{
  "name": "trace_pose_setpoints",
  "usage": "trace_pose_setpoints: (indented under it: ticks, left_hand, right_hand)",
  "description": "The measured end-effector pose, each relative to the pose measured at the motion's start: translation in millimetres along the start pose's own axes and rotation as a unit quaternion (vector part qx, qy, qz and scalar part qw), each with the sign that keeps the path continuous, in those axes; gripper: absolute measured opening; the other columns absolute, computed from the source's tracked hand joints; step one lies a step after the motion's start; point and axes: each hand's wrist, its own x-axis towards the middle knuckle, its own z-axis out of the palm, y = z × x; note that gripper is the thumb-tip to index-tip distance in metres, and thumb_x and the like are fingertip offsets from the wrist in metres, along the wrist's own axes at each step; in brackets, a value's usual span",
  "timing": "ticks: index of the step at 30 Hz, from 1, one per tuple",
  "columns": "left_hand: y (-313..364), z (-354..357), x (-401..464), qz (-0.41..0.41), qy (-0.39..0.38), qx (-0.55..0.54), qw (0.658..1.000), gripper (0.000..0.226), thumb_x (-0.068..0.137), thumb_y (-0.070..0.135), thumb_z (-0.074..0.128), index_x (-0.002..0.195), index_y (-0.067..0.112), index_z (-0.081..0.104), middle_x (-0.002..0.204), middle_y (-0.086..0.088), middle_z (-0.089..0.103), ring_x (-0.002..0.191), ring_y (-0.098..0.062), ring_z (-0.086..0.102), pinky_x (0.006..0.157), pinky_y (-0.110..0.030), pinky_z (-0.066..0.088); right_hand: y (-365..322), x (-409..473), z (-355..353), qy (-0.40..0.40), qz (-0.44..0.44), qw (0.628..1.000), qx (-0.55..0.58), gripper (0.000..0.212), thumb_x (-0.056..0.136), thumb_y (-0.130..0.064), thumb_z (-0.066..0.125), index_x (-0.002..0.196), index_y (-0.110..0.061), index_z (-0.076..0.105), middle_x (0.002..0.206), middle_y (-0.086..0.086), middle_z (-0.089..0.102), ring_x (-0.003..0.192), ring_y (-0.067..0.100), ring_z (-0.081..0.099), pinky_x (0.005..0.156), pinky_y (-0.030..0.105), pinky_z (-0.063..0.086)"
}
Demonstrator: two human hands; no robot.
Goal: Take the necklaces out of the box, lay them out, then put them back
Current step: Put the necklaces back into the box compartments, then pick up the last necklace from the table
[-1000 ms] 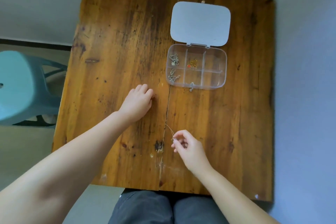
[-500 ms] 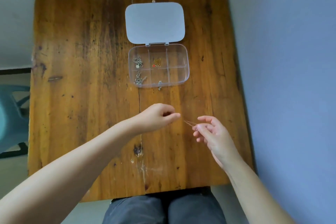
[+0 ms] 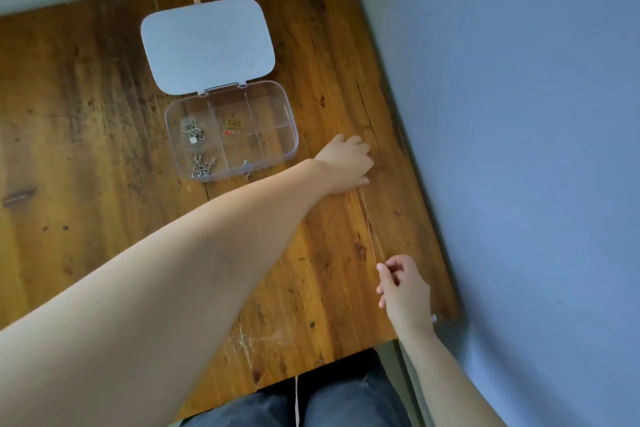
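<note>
Taut between both hands, thin pale chain necklace (image 3: pixel 372 232): left hand (image 3: pixel 346 163) pressing one end onto worn wooden surface (image 3: pixel 104 114), right hand (image 3: pixel 403 288) grip pinched on the other.

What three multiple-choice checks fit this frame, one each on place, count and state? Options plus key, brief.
1. Where is the thin chain stretched?
A. On the table right of the box
B. Across the lid
C. Inside the box

2. How many compartments of the box visibly hold jewellery?
A. One
B. Four
C. Six

3. What state is the lid in?
A. Shut
B. Lying flat, open behind the box
C. Detached, on the floor

Key: 1 A, the chain runs between the left hand and right hand over bare table beside the box. 2 B, two left cells, the top middle and the bottom middle hold pieces. 3 B, it rests open at the hinge.
</note>
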Motion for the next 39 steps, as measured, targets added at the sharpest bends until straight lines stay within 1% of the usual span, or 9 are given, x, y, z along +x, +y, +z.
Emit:
trace_pose_setpoints:
  ticks: [7, 10, 13, 19, 23, 25, 31, 35, 39]
  left_hand:
    - [-20, 9, -58, -0.057, 0.24, -0.237, 0.939, 0.024, 0.093, 0.027, 0.051, 0.112, 0.014, 0.059, 0.115, -0.008, 0.058, 0.108, -0.025, 0.05, 0.088, -0.037, 0.042]
    - [-64, 6, -108, -0.167, 0.353, -0.267, 0.881, 0.014, 0.091, 0.014, 0.052, 0.1, 0.009, 0.062, 0.098, -0.01, 0.062, 0.092, -0.027, 0.053, 0.073, -0.033, 0.042]
    - [-115, 14, -149, -0.326, 0.363, -0.235, 0.841, 0.023, 0.092, 0.015, 0.051, 0.113, 0.009, 0.057, 0.116, -0.014, 0.059, 0.108, -0.03, 0.05, 0.087, -0.039, 0.043]
    - [-205, 10, -154, -0.514, 0.326, -0.555, 0.567, 0.055, 0.094, 0.033, 0.048, 0.143, 0.015, 0.031, 0.144, -0.007, 0.042, 0.128, -0.026, 0.042, 0.1, -0.035, 0.038]
    - [-221, 1, -146, -0.47, 0.328, -0.638, 0.514, 0.036, 0.093, 0.014, 0.052, 0.129, 0.012, 0.053, 0.129, -0.006, 0.058, 0.115, -0.023, 0.055, 0.092, -0.03, 0.048]
    - [-219, -2, -150, -0.448, 0.359, -0.622, 0.532, 0.027, 0.091, 0.009, 0.053, 0.116, 0.014, 0.061, 0.116, -0.002, 0.064, 0.107, -0.02, 0.059, 0.091, -0.034, 0.052]
    - [-193, 3, -194, -0.313, 0.4, -0.465, 0.725, 0.021, 0.084, 0.006, 0.055, 0.095, 0.022, 0.065, 0.088, 0.015, 0.065, 0.081, 0.003, 0.06, 0.069, -0.006, 0.043]
    - [-165, 29, -208, -0.243, 0.333, -0.289, 0.864, 0.039, 0.08, -0.009, 0.053, 0.112, 0.012, 0.061, 0.12, -0.008, 0.06, 0.112, -0.024, 0.052, 0.088, -0.033, 0.044]
    - [-150, 46, -206, -0.265, 0.263, -0.166, 0.913, 0.048, 0.086, 0.002, 0.055, 0.131, 0.012, 0.043, 0.142, -0.015, 0.043, 0.13, -0.034, 0.038, 0.098, -0.044, 0.042]
  right_hand:
    - [-25, 14, -17, 0.036, 0.001, 0.996, 0.083, 0.018, 0.098, -0.033, 0.042, 0.106, -0.024, 0.056, 0.068, 0.0, 0.064, 0.044, 0.003, 0.056, 0.042, 0.014, 0.045]
    - [-84, 55, -16, 0.037, -0.048, 0.994, 0.086, 0.018, 0.099, -0.026, 0.042, 0.109, -0.024, 0.056, 0.075, -0.003, 0.065, 0.05, 0.005, 0.059, 0.045, 0.014, 0.046]
    - [-168, 105, 6, 0.003, -0.128, 0.989, 0.077, 0.02, 0.098, -0.019, 0.042, 0.113, -0.025, 0.053, 0.097, 0.0, 0.066, 0.076, 0.011, 0.065, 0.061, 0.024, 0.052]
    - [-310, 168, 61, -0.09, -0.187, 0.973, 0.1, 0.049, 0.098, -0.027, 0.04, 0.145, -0.018, 0.03, 0.149, 0.006, 0.038, 0.134, 0.023, 0.038, 0.101, 0.032, 0.034]
    - [-334, 178, 72, -0.143, -0.16, 0.965, 0.149, 0.045, 0.097, -0.017, 0.042, 0.141, -0.011, 0.038, 0.138, -0.001, 0.049, 0.12, 0.019, 0.05, 0.091, 0.035, 0.051]
    - [-330, 173, 65, -0.098, -0.203, 0.961, 0.157, 0.037, 0.095, -0.014, 0.044, 0.131, -0.014, 0.052, 0.117, -0.009, 0.055, 0.103, 0.009, 0.052, 0.071, 0.018, 0.048]
    - [-288, 145, 21, -0.099, -0.363, 0.924, 0.071, 0.02, 0.092, -0.016, 0.059, 0.108, -0.027, 0.065, 0.106, -0.007, 0.067, 0.099, 0.009, 0.061, 0.084, 0.023, 0.049]
    - [-245, 136, 19, -0.112, -0.433, 0.886, -0.122, 0.038, 0.095, -0.002, 0.049, 0.13, -0.013, 0.055, 0.14, 0.009, 0.049, 0.129, 0.023, 0.045, 0.107, 0.028, 0.033]
    - [-225, 131, 36, -0.119, -0.42, 0.87, -0.227, 0.055, 0.099, -0.019, 0.043, 0.148, -0.024, 0.02, 0.159, -0.001, 0.014, 0.141, 0.021, 0.021, 0.107, 0.028, 0.024]
